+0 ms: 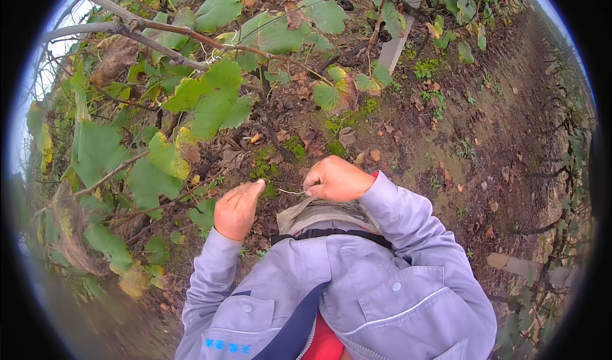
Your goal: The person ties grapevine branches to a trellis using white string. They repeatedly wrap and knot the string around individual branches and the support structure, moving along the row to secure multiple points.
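My right hand (337, 180) is in front of my waist with thumb and fingers pinched on a thin white tie (290, 192), string or wire. The tie's free end points toward my left hand (236, 210), and a small gap shows between them. Seen from the back, the left fingers lie close together, and whatever may be between them is hidden. Below the right hand, a pale cloth pouch (308, 218) hangs from a black belt (342, 233). A bundle of thin grey strands (345, 207) shows at its opening, partly covered by the hand.
Grapevine canes (186, 32) and broad leaves (210, 94) spread ahead and to the left. White ties (213, 59) wrap one cane near a trellis wire (272, 21). A pale post (401, 25) leans at the top. Leaf-strewn soil (459, 135) lies to the right.
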`<state>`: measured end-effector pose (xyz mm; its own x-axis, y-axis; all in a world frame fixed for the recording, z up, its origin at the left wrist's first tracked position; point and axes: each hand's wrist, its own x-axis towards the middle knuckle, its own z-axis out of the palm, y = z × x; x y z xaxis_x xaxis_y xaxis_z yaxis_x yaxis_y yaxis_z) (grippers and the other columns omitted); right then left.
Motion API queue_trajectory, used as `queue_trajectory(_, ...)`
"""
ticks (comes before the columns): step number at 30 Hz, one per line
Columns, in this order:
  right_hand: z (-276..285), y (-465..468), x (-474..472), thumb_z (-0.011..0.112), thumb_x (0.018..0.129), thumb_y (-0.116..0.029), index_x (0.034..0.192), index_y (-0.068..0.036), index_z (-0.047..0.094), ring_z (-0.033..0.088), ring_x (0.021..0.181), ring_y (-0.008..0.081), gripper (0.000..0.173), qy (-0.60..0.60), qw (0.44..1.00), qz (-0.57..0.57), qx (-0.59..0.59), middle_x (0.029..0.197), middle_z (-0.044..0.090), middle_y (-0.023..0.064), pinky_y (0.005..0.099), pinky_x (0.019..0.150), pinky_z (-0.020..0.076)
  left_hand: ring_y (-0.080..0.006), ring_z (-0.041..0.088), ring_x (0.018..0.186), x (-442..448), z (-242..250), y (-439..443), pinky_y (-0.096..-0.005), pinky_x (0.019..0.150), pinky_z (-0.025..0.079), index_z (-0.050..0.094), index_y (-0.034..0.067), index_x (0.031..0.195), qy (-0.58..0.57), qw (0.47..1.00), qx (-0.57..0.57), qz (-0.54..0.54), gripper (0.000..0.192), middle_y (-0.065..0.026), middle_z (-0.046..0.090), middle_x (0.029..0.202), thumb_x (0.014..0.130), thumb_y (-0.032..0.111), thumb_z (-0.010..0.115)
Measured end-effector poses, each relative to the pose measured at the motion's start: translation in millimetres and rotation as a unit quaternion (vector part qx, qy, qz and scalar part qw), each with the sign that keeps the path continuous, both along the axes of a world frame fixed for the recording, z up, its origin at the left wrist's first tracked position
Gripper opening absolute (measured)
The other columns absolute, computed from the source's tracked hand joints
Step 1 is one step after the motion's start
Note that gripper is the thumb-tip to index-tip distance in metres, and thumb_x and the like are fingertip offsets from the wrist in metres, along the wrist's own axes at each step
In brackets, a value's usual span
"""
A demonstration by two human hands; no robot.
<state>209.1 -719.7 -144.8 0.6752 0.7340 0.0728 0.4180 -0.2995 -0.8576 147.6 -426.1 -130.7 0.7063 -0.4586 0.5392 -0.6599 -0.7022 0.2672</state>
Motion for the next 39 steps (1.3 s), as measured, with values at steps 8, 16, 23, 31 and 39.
queue_trajectory(8,-58,-65,-58,0.064,0.080,-0.018,0.073,-0.005,0.073,0.071,0.075,0.0383,0.017,-0.083,0.952,-0.078,-0.283,0.075,0.070,0.0181,0.0504,0.069,0.0563,-0.0289,0.073,0.103,-35,-42,-4,-0.0367,0.092,0.057,0.069,0.003,0.124,0.214,0.936,-0.174,0.220,0.032,-0.0152,0.075,0.112,0.092,0.006,0.071)
queue_trajectory(16,-109,-53,-75,0.063,0.081,-0.020,0.076,-0.007,0.074,0.072,0.073,0.0357,0.018,-0.186,0.908,-0.142,-0.347,0.081,0.072,0.0173,0.0493,0.063,0.0570,-0.0363,0.065,0.112,16,28,-5,-0.0445,0.099,0.052,0.071,0.002,0.117,-0.056,0.975,-0.114,0.183,0.036,-0.0167,0.070,0.120,0.081,0.001,0.074)
queue_trajectory(23,-86,-58,-85,0.064,0.088,-0.031,0.078,-0.008,0.071,0.070,0.076,0.0352,0.026,-0.189,0.935,-0.181,-0.239,0.081,0.070,0.0138,0.0490,0.067,0.0559,-0.0361,0.058,0.126,82,74,-2,-0.0472,0.107,0.046,0.070,0.007,0.121,-0.169,0.967,0.001,0.188,0.044,-0.0134,0.065,0.133,0.078,0.007,0.078)
queue_trajectory(31,-79,-84,-103,0.063,0.090,-0.030,0.077,-0.009,0.072,0.069,0.077,0.0342,0.026,-0.157,0.926,-0.203,-0.278,0.080,0.070,0.0127,0.0479,0.068,0.0560,-0.0334,0.050,0.136,141,45,27,-0.0477,0.113,0.038,0.063,0.014,0.134,-0.129,0.925,0.119,0.336,0.059,-0.0077,0.057,0.145,0.078,0.019,0.082)
queue_trajectory(39,-88,-114,-110,0.064,0.089,-0.031,0.076,-0.010,0.073,0.069,0.076,0.0348,0.026,-0.149,0.928,-0.210,-0.268,0.080,0.070,0.0131,0.0489,0.067,0.0554,-0.0338,0.061,0.118,200,64,62,-0.0457,0.101,0.049,0.061,0.011,0.135,-0.063,0.877,-0.006,0.476,0.055,-0.0125,0.062,0.135,0.086,0.029,0.078)
